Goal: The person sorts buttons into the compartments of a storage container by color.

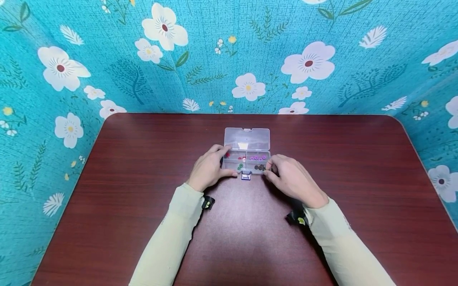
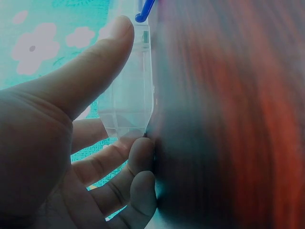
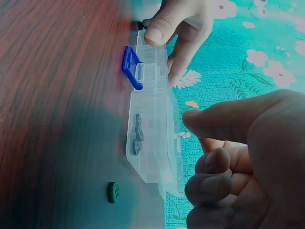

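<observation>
A clear plastic compartment box [image 1: 246, 162] lies on the table with its lid [image 1: 247, 138] raised at the back and a blue latch [image 2: 145, 10] hanging at the front. Red buttons [image 1: 240, 158] lie back left, purple buttons [image 1: 257, 158] back right, green buttons [image 1: 241, 166] front left, dark buttons [image 1: 259, 167] front right. My left hand [image 1: 208, 169] holds the box's left end, thumb along the front. My right hand [image 1: 290, 174] is at the right front compartment, thumb and index close together; I cannot tell whether they pinch anything. Its other fingers are curled.
A loose green button [image 3: 114, 192] lies on the table off the box's right end in the right wrist view. The dark red wooden table [image 1: 143, 143] meets a blue flowered cloth [image 1: 214, 59] at the back and sides.
</observation>
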A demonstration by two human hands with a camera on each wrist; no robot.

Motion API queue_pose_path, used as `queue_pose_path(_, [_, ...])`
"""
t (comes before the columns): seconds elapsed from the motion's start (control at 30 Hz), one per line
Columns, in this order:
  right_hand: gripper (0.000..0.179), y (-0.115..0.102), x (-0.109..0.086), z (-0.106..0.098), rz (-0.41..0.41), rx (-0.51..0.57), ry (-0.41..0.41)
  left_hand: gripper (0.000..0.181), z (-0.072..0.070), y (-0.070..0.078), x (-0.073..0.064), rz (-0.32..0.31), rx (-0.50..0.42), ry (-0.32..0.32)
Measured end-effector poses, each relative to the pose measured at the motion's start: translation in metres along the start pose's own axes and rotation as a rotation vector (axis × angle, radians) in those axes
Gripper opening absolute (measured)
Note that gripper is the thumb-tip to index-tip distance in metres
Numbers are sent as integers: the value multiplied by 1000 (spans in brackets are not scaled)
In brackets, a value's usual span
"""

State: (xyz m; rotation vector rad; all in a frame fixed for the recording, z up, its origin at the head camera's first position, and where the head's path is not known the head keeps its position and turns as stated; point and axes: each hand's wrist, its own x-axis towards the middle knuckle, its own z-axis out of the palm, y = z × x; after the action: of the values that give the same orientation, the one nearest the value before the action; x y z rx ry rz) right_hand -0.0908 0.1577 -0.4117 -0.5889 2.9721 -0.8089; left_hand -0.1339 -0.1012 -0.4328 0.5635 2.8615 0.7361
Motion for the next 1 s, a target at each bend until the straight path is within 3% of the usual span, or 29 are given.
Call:
queue_pose_path(0.6, [7, -6, 16, 7, -15, 9, 26, 90, 0, 1, 0, -9, 4, -6])
queue_pose_path(1.0, [8, -14, 27, 12, -2, 3, 1, 91, 1, 0, 1, -8, 4, 1])
